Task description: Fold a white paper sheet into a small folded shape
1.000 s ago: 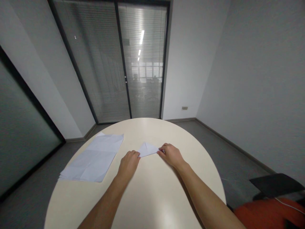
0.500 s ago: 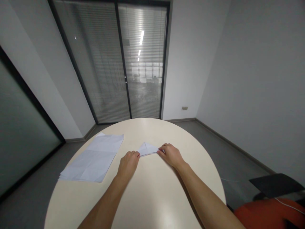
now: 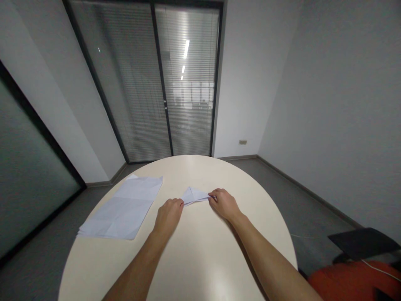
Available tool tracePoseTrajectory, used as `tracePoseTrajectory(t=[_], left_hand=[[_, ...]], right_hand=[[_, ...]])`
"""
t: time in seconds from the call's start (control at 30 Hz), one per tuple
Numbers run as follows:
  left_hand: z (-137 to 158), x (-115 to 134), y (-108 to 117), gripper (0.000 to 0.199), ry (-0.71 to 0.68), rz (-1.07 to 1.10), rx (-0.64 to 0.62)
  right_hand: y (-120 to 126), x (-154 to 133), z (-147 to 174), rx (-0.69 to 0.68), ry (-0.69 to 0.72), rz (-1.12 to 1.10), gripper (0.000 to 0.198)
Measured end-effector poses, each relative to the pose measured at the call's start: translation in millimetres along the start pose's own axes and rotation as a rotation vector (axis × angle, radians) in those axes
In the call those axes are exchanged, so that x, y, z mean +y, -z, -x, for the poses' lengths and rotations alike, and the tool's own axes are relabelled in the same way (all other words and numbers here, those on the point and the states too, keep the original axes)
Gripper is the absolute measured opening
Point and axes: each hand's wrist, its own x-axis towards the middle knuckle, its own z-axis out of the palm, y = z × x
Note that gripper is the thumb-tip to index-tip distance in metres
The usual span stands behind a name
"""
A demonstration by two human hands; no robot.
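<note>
A small piece of folded white paper (image 3: 194, 195) lies on the round table between my hands, its peak pointing away from me and a folded band along its near edge. My left hand (image 3: 170, 213) is closed, pinching the paper's left corner between thumb and fingers. At the right corner, my right hand (image 3: 223, 203) is closed too, thumb and forefinger gripping the paper. The fingertips partly hide both corners.
A stack of creased white sheets (image 3: 125, 207) lies on the left of the cream round table (image 3: 188, 259). To the lower right stands a red and black chair (image 3: 344, 280) with a pale cable over it. A glass door with blinds (image 3: 188, 125) is beyond the table.
My right hand has shifted very slightly to the right along the folded paper, and the near-edge fold looks a little more raised. My left hand has stayed nearly still.
</note>
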Motion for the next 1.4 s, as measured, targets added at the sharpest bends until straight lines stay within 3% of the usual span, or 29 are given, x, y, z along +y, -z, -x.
tracePoseTrajectory(t=[0.7, 0.93, 1.07, 1.17, 1.27, 1.4], left_hand=[[-0.8, 0.2, -0.3, 0.029, 0.066, 0.008, 0.038], [-1.7, 0.9, 0.9, 0.027, 0.105, 0.100, 0.117], [-3.0, 0.4, -2.5, 0.024, 0.142, 0.247, 0.160], [-4.2, 2.7, -8.7, 0.018, 0.170, 0.539, 0.180], [-5.7, 6.8, -15.9, 0.019, 0.203, 0.806, 0.130], [-6.2, 9.7, -20.1, 0.024, 0.218, 0.905, 0.073]], right_hand=[[3.7, 6.1, -1.5, 0.072, 0.031, -0.059, 0.028], [3.5, 1.4, -3.7, 0.181, 0.077, -0.117, 0.027], [1.4, -2.7, -3.7, 0.291, 0.150, -0.174, 0.025], [1.7, -5.1, -3.0, 0.342, 0.219, -0.188, 0.026], [3.8, -6.9, -2.4, 0.341, 0.292, -0.196, 0.027], [4.5, -10.6, -2.0, 0.309, 0.354, -0.201, 0.029]])
